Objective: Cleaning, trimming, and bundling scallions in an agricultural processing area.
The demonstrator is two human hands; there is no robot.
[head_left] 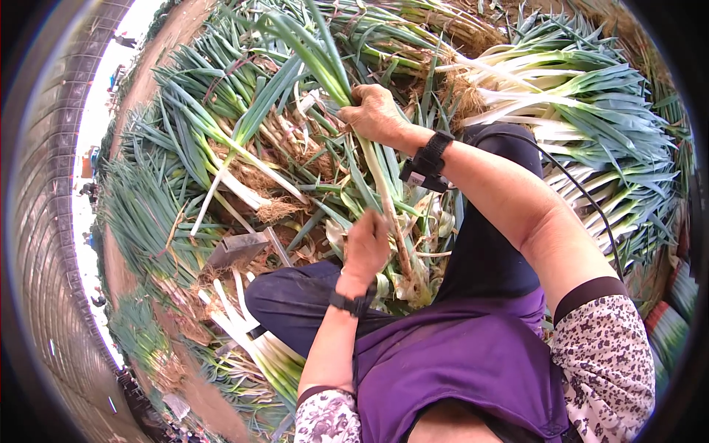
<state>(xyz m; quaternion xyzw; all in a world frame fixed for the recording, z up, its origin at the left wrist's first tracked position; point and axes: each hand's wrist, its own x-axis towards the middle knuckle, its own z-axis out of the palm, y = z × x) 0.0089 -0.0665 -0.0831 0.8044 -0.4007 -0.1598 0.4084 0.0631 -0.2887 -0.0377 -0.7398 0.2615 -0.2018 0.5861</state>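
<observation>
My right hand (377, 116) is closed around a long green onion (382, 181) where the white shank turns into green leaves. The leaves rise away from me, and the shank slants down toward my lap. Beside the lower shank, my left hand (367, 247) is curled and slightly blurred by motion. Whatever its fingers pinch does not show clearly. Pale stripped onion skins (439, 225) lie just right of the shank. Two white-stemmed green onions with roots (277, 208) rest on the heap left of my hands.
A big pile of cleaned green onions (591, 100) spreads at the right. Uncleaned ones (148, 214) cover the left side. A grey metal piece (240, 249) lies by my left knee (277, 295). More onions (258, 354) lie lower left. A black cable (572, 173) runs near my right arm.
</observation>
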